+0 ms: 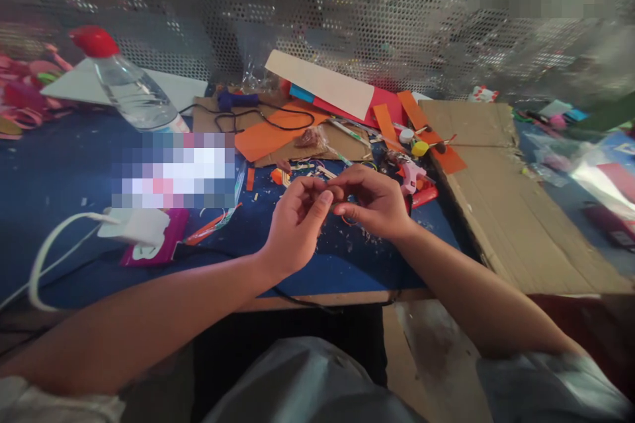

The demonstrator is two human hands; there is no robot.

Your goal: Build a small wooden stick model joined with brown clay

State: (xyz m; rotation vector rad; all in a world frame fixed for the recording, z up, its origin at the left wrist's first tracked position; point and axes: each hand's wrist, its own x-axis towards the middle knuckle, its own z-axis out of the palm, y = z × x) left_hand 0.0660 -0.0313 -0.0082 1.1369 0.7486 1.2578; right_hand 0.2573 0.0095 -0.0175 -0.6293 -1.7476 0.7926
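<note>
Far left of the water bottle (136, 96) on my feed, there's a heap of pink items (27, 92), blurred at the edge. The bottle itself: red cap on, leaning, clear inside. Below it, toward the wearer, I've got a white adapter (143, 228) against a magenta block (179, 228), a white cable (37, 264) looping out left. Just right of the bottle, a blue tool (241, 100) and its black cord, then an orange sheet (278, 132) lying over cardboard.

And here come the hands, right of the bottle and nearer the wearer! The left hand (297, 228) has thumb and fingers bent inward, tips gathered close. The right hand (374, 205) meets it, fingers curled, tips touching the left ones. Are they clamped on anything? From here I cannot tell; the fingers cover the spot where they meet. An orange scrap (280, 176) sits just beyond the left hand, right of the bottle, on the blue tabletop (347, 271).

Farther right of the bottle, past the right hand, a pink glue gun (413, 177) lies beside a red item (424, 197). Farther right again, a cardboard panel (526, 205) runs along the table.
</note>
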